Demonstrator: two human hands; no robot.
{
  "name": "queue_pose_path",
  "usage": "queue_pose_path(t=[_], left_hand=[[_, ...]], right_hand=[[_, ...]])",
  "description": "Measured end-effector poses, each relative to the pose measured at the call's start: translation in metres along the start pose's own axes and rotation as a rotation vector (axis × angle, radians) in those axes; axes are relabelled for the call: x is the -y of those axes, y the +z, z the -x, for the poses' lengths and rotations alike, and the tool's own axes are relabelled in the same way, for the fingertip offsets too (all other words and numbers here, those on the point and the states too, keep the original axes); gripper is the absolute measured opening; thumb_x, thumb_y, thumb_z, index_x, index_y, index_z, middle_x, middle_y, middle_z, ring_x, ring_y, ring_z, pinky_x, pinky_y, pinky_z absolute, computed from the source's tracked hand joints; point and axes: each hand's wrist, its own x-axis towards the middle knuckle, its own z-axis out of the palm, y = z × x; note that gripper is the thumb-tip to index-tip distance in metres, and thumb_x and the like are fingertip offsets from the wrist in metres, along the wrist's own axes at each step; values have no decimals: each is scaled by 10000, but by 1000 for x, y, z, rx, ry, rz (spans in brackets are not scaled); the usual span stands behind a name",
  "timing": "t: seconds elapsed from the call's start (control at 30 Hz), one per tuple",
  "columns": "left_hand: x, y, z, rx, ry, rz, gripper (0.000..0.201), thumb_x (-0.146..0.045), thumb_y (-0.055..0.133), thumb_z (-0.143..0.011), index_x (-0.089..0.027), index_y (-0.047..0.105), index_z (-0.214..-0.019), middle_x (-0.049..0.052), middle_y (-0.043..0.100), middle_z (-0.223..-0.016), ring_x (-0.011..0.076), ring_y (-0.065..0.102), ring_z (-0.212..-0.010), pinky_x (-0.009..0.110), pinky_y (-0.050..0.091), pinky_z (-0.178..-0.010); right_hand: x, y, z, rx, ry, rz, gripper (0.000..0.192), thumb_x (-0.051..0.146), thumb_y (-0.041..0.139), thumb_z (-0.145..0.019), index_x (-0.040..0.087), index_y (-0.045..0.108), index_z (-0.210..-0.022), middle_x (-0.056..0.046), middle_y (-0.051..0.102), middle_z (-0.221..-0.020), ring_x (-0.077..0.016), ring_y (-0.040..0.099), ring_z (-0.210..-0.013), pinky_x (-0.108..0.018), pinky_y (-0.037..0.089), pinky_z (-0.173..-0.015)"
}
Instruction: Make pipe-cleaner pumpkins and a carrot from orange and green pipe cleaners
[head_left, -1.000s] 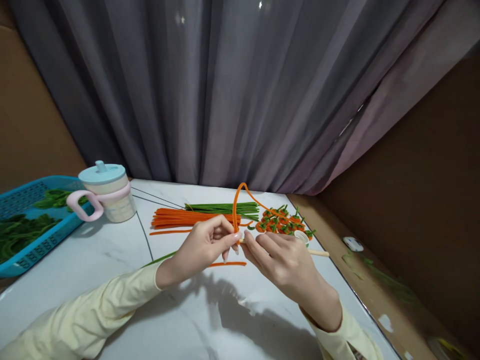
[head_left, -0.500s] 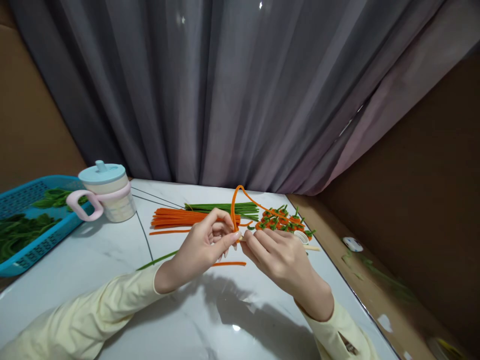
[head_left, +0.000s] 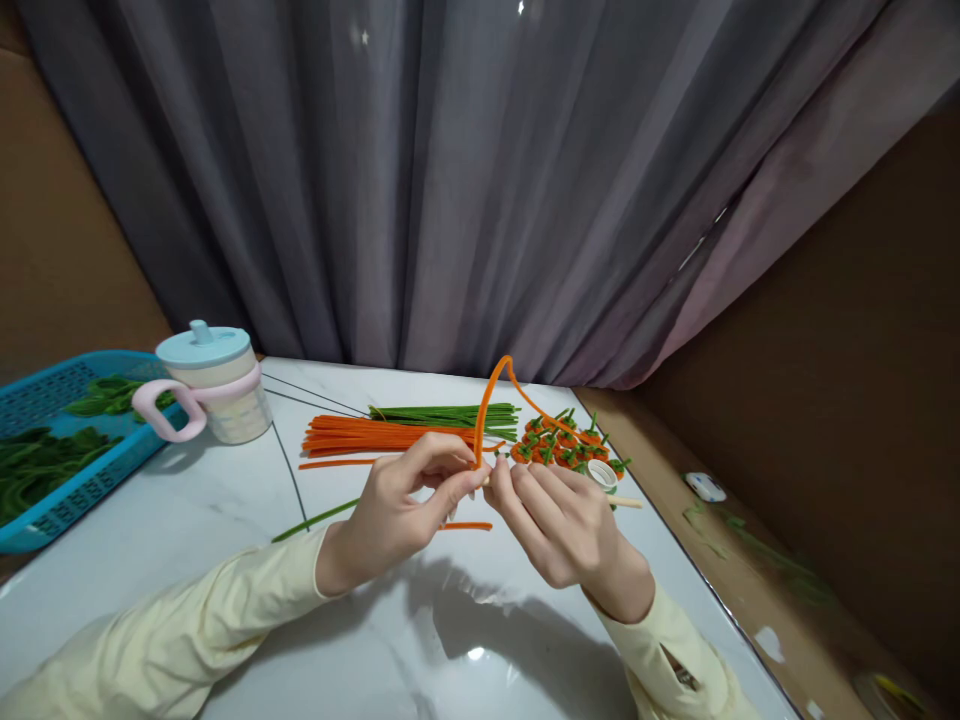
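Between thumb and fingers, my left hand pinches the end of an orange pipe cleaner, which arches up and bends over to the right. My right hand is closed around a thin wooden stick, whose far end pokes out at the right. Both sets of fingertips meet at the stick's other end, where the fingers hide most of the contact. Behind them lie a bundle of orange pipe cleaners and a bundle of green pipe cleaners. Several small orange figures with green tops sit beyond my right hand.
A blue basket holding green leafy pieces stands at the left, beside a cup with a pale blue lid. A small white round lid lies by the figures. A grey curtain hangs behind the table.
The orange pipe cleaner's arch has shifted up and to the right. My left hand has moved slightly right, and my right hand has tilted a little on the stick.
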Motion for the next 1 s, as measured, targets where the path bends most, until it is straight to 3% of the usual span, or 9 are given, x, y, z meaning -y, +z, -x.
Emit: queue_pose_path(t=[0.13, 0.27, 0.33, 0.43, 0.57, 0.73, 0.87, 1.0], left_hand=[[6, 0, 5, -60, 259, -211, 232, -44, 590, -822, -165, 527, -1010, 1, 632, -805, 75, 610, -623, 160, 544, -588], [12, -4, 5, -49, 416, -388, 269, -37, 595, -816, -154, 528, -1049, 20, 645, -813, 105, 630, -680, 190, 552, -649], [14, -7, 4, 7, 485, -429, 275, -26, 565, -827, -147, 512, -1069, 35, 648, -822, 117, 625, -702, 212, 548, -661], [17, -10, 4, 142, 634, -502, 248, -29, 452, -868, -128, 480, -1094, 79, 650, -827, 143, 597, -692, 258, 525, -606], [19, -12, 3, 218, 805, -625, 201, -50, 346, -890, -126, 461, -1036, 79, 631, -713, 139, 500, -541, 251, 432, -469], [16, -12, 3, 235, 836, -674, 195, -50, 326, -886, -150, 468, -975, 35, 592, -636, 134, 450, -498, 241, 386, -448], [11, -12, 4, 253, 793, -685, 192, -64, 367, -882, -172, 493, -979, 19, 583, -634, 124, 425, -480, 240, 351, -442], [14, -12, 6, 264, 748, -608, 258, -99, 312, -915, -133, 506, -1082, 68, 618, -693, 143, 471, -520, 253, 389, -461]], right_hand=[[1, 2, -1, -9, 22, -28, 114, 101, 507, -869, 37, 592, -911, -64, 609, -600, -150, 513, -521, -289, 319, -457], [6, 8, -5, 20, 237, -218, 175, 96, 491, -864, 161, 509, -702, 22, 500, -501, -99, 426, -440, -258, 265, -441], [7, 8, -6, 80, 428, -402, 187, 94, 500, -827, 186, 454, -672, 44, 488, -497, -82, 404, -422, -237, 254, -431], [6, 3, -9, 274, 676, -776, 98, 102, 502, -776, 194, 467, -784, 46, 553, -591, -71, 429, -437, -200, 292, -428], [2, -8, -12, 414, 788, -1216, 203, 148, 507, -782, 190, 438, -968, 5, 574, -771, -86, 521, -543, -197, 411, -487], [-3, -14, -13, 456, 834, -1417, 300, 122, 522, -790, 211, 356, -1023, 19, 577, -789, -101, 578, -670, -209, 483, -595], [-2, -12, -11, 392, 894, -1465, 254, 96, 523, -793, 212, 374, -962, 16, 596, -751, -109, 594, -619, -227, 495, -557], [0, -8, -10, 310, 960, -1520, 223, 171, 576, -821, 209, 368, -892, 18, 599, -687, -119, 610, -581, -250, 509, -542]])
